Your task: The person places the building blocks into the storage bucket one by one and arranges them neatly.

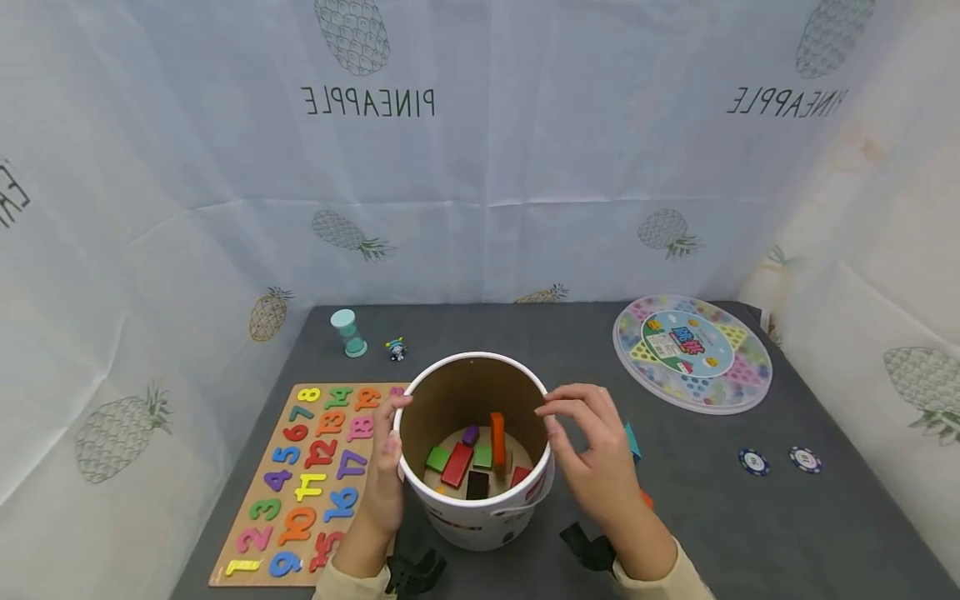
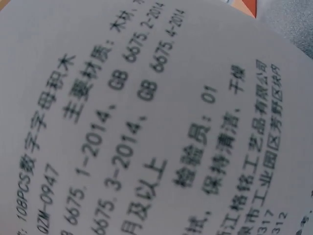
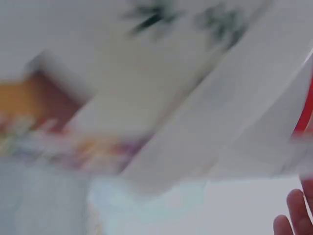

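A white bucket stands upright at the middle front of the table, its thin handle hanging down on the near side. Inside lie several coloured blocks, among them a red block, a black block and an upright orange block. My left hand touches the bucket's left side, fingertips at the rim. On the right, my right hand has its fingertips at the rim, fingers loosely bent. Printed text on the bucket wall fills the left wrist view. Fingers show at the right wrist view's corner.
A wooden number board lies left of the bucket. Farther back are an hourglass and a small figurine. To the right are a round game box and two poker chips. A blue piece is partly hidden behind my right hand.
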Motion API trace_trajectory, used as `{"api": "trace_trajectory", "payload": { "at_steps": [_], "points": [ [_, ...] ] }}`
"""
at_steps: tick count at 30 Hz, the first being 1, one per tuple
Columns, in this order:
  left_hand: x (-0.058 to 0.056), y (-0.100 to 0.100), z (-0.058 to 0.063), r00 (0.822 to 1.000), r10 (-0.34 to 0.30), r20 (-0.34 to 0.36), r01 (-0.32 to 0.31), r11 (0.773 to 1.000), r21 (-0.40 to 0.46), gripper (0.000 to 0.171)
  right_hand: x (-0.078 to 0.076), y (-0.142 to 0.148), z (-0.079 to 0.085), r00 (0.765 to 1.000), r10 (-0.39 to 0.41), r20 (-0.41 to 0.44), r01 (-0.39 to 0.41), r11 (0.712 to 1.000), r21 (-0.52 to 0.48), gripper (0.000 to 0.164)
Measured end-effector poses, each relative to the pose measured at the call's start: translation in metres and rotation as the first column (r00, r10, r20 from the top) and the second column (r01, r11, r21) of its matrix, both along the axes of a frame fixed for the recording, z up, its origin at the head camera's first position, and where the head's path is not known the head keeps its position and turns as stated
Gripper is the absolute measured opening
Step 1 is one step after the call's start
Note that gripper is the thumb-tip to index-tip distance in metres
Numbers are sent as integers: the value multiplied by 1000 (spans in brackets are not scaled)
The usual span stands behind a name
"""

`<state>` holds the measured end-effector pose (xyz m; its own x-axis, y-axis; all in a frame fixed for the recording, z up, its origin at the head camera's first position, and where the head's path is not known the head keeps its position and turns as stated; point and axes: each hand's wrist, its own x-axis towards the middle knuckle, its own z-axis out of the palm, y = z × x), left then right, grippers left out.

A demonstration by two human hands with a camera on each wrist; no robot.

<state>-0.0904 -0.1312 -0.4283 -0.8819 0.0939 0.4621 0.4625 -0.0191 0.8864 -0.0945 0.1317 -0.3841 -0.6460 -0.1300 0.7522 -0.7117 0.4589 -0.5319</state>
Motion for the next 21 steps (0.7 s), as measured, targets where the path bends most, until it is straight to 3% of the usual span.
{"api": "trace_trajectory", "payload": {
  "at_steps": [3, 6, 8, 12, 15, 18, 21],
  "points": [
    [1, 0, -1, 1000, 3, -2, -3, 1000, -8, 46, 5, 20, -18, 991, -130, 20, 130, 992, 3, 21],
    [2, 0, -2, 1000, 3, -2, -3, 1000, -15, 47, 11, 44, -39, 959, -244, 147, 226, 966, 125, 22],
    [3, 0, -3, 1000, -3, -16, 3, 1000, -11, 47, 16, 61, -54, 908, -327, 261, 258, 929, 267, 20],
    [2, 1, -2, 999, -3, -32, 3, 1000, 1, 47, 27, 87, -79, 754, -469, 460, 203, 832, 516, 24],
    [1, 1, -1, 1000, 9, -28, -9, 1000, 0, 46, 31, 97, -94, 661, -498, 561, 113, 805, 582, 30],
    [0, 0, -1, 1000, 19, -15, -19, 1000, -6, 46, 32, 101, -105, 610, -495, 619, 62, 808, 586, 35],
    [-1, 1, -2, 1000, 14, -16, -14, 1000, 4, 46, 33, 103, -110, 589, -492, 641, 48, 814, 579, 37]
  ]
}}
